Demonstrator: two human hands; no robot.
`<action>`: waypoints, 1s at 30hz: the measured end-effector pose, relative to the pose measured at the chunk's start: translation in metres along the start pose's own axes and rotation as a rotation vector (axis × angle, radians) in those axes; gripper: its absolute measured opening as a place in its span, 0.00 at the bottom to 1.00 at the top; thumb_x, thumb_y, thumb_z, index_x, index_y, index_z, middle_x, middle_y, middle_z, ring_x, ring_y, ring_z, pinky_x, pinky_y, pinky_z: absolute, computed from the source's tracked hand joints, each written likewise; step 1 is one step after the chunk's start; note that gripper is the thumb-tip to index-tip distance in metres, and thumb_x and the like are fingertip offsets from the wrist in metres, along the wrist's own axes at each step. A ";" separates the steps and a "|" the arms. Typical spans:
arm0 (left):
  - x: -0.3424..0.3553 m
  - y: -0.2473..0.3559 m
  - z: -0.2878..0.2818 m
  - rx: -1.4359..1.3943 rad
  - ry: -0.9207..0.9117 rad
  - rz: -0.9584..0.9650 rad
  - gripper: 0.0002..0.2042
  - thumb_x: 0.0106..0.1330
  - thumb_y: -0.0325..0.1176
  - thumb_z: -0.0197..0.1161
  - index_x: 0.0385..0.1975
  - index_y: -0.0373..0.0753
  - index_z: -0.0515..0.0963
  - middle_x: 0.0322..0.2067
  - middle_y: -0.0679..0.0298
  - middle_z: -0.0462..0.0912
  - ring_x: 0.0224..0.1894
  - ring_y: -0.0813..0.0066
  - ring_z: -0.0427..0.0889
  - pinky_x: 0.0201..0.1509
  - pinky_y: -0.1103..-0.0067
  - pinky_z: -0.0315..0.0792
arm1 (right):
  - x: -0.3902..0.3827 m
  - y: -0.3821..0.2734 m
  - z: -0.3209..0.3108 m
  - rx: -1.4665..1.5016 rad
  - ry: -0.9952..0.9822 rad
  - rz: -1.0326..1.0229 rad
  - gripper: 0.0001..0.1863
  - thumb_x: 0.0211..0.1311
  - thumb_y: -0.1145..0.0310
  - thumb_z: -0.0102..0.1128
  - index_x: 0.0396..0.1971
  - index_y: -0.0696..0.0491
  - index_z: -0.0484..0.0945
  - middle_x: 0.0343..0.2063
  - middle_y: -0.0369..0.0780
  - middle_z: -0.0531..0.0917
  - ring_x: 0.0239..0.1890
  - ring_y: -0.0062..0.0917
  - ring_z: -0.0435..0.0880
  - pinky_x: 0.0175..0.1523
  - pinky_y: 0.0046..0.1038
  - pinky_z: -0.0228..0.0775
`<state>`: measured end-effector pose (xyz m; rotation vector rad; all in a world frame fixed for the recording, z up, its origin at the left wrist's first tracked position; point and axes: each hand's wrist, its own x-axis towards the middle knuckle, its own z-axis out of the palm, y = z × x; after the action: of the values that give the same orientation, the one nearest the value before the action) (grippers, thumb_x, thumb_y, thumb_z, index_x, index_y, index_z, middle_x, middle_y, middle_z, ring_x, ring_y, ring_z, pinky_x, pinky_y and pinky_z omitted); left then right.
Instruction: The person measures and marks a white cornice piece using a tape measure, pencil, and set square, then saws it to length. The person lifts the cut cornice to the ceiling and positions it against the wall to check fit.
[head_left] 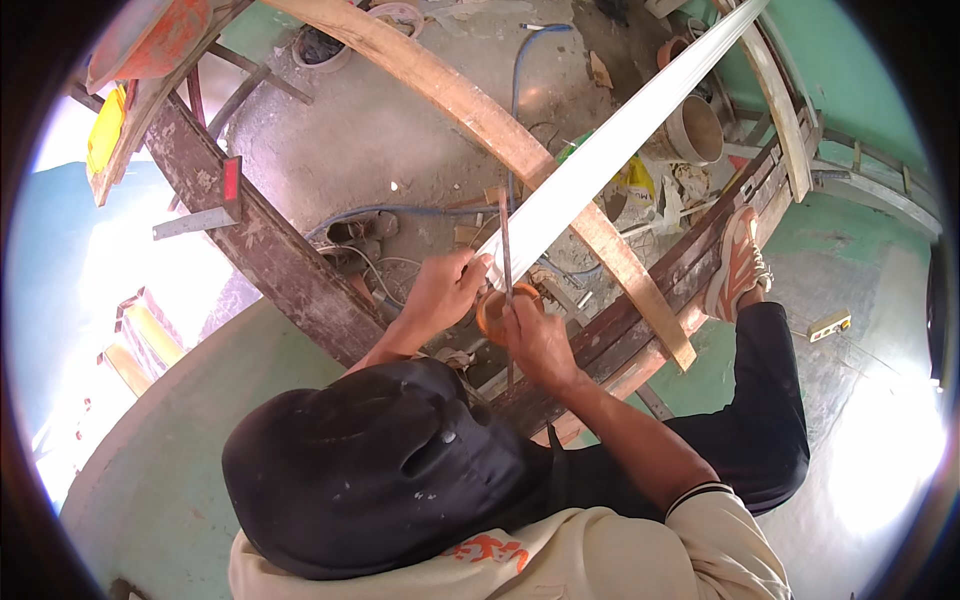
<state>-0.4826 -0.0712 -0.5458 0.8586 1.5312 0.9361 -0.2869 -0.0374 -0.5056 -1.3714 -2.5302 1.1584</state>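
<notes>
Planks of dark wood (262,238) cross on the left. Left hand (440,290) grips the end of a long white strip (610,155). Right hand (535,335) holds a thin metal blade (505,250) upright against it, beside an orange roll (492,312). Yellow package (636,178) lies under the strip; a shoe (738,262) rests at right.
</notes>
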 end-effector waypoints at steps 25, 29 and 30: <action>0.003 -0.001 -0.002 -0.013 0.008 0.007 0.21 0.79 0.41 0.57 0.29 0.28 0.77 0.21 0.63 0.81 0.21 0.82 0.78 0.25 0.78 0.72 | 0.005 0.008 0.006 0.064 0.030 -0.078 0.08 0.74 0.67 0.56 0.38 0.55 0.71 0.20 0.52 0.79 0.24 0.54 0.82 0.27 0.51 0.71; 0.003 0.008 -0.003 -0.065 -0.020 -0.064 0.19 0.77 0.41 0.58 0.32 0.28 0.80 0.20 0.59 0.82 0.19 0.76 0.79 0.27 0.74 0.72 | -0.020 0.010 0.015 0.045 0.105 -0.122 0.08 0.74 0.68 0.55 0.37 0.56 0.71 0.21 0.53 0.79 0.25 0.53 0.82 0.27 0.51 0.71; 0.001 0.008 -0.002 -0.078 -0.018 -0.066 0.19 0.77 0.41 0.58 0.32 0.28 0.80 0.20 0.58 0.82 0.19 0.76 0.79 0.27 0.74 0.72 | -0.014 0.007 0.013 0.063 0.127 -0.130 0.08 0.74 0.68 0.55 0.36 0.56 0.71 0.22 0.53 0.79 0.25 0.53 0.82 0.27 0.50 0.72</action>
<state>-0.4847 -0.0667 -0.5390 0.7548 1.4889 0.9318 -0.2780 -0.0531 -0.5155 -1.2057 -2.4320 1.0818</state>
